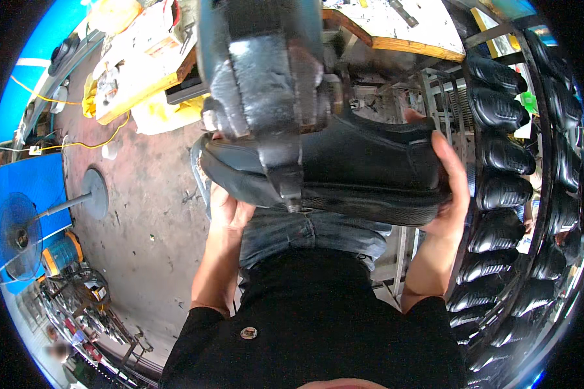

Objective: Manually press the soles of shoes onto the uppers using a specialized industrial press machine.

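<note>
Head view: our left hand (228,206) grips the toe (233,167) and our right hand (456,185) clasps the heel (425,165) of the black shoe (363,159) below the machine head (259,78), so we should hold the sole (370,206) steady, keeping skin clear of the metal tip (292,200).

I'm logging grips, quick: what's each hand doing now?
Left hand: holding the black shoe at its toe end.
Right hand: holding that shoe at its heel end.
</note>
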